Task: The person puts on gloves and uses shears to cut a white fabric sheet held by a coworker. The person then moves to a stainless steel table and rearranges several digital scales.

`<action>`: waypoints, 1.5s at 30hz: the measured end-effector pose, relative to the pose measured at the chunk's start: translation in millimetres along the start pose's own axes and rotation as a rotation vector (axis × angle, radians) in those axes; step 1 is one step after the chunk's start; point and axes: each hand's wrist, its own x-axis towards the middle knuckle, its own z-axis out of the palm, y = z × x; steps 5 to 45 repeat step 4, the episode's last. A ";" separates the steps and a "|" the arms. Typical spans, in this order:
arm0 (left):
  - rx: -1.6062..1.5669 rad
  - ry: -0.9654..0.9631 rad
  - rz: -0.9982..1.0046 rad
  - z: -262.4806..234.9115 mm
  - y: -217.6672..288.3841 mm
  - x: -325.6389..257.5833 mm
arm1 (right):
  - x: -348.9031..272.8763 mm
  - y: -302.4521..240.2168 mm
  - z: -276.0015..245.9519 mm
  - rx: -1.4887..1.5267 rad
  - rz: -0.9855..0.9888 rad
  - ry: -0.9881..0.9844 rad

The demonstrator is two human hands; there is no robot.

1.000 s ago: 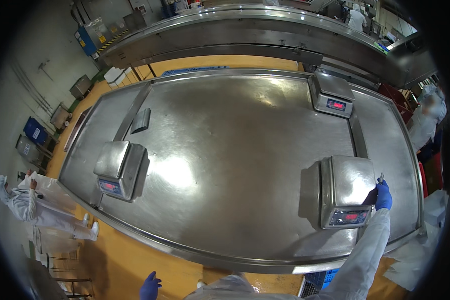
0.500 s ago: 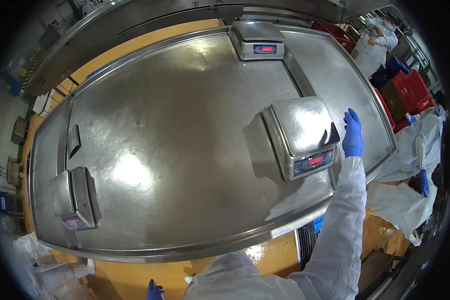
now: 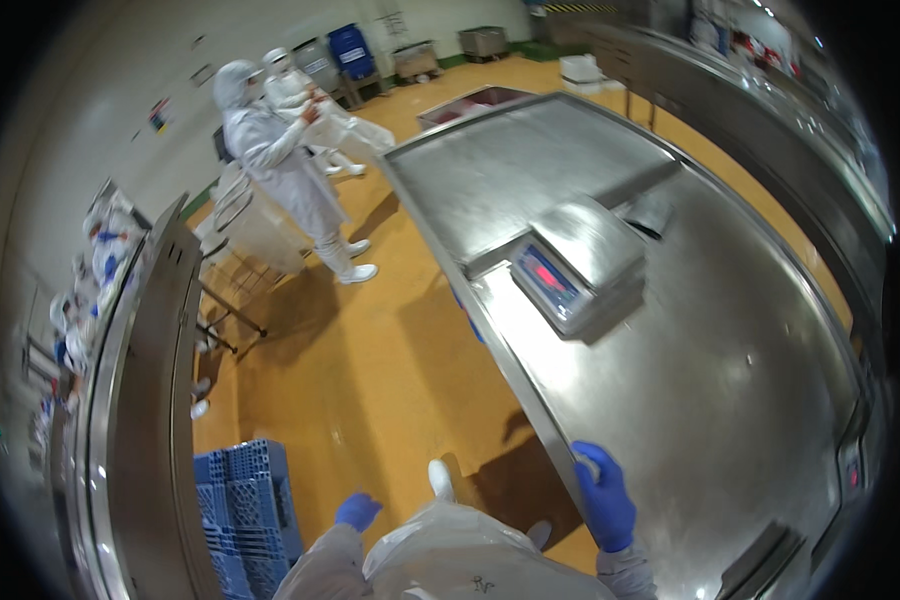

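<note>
My right hand [image 3: 605, 497], in a blue glove, rests at the near edge of a large steel table [image 3: 710, 330], thumb and fingers apart and nothing in it. My left hand [image 3: 358, 511], also blue-gloved, hangs over the floor in front of my apron, its fingers loosely apart and empty. Farther along the table stands a steel bench scale [image 3: 595, 245] with a lit red display. Close behind it lies a small dark metal piece [image 3: 645, 228] whose kind I cannot make out. Another lit display [image 3: 852, 470] shows at the right rim.
Two people in white [image 3: 280, 170] stand past the table's left side. Blue plastic pallets [image 3: 245, 515] sit on the yellow floor [image 3: 370, 380] at lower left, beside a long steel structure [image 3: 150, 400]. Another steel structure [image 3: 750, 100] runs behind the table. Steel bins [image 3: 483, 42] line the wall.
My view has turned left, bringing the table's left end and the walkway into sight. My right hand has moved from beside a scale to the table's edge.
</note>
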 end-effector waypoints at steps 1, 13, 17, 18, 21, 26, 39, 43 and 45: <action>0.210 -0.116 0.102 3.5 -23.0 11.9 | 24.6 -8.4 31.1 0.002 -0.011 -0.107; 0.112 -0.293 0.031 -2.2 -88.7 40.0 | 82.8 -24.4 124.2 0.000 0.000 -0.315; 0.112 -0.293 0.031 -2.2 -88.7 40.0 | 82.8 -24.4 124.2 0.000 0.000 -0.315; 0.112 -0.293 0.031 -2.2 -88.7 40.0 | 82.8 -24.4 124.2 0.000 0.000 -0.315; 0.112 -0.293 0.031 -2.2 -88.7 40.0 | 82.8 -24.4 124.2 0.000 0.000 -0.315; 0.112 -0.293 0.031 -2.2 -88.7 40.0 | 82.8 -24.4 124.2 0.000 0.000 -0.315; 0.112 -0.293 0.031 -2.2 -88.7 40.0 | 82.8 -24.4 124.2 0.000 0.000 -0.315; 0.112 -0.293 0.031 -2.2 -88.7 40.0 | 82.8 -24.4 124.2 0.000 0.000 -0.315; 0.112 -0.293 0.031 -2.2 -88.7 40.0 | 82.8 -24.4 124.2 0.000 0.000 -0.315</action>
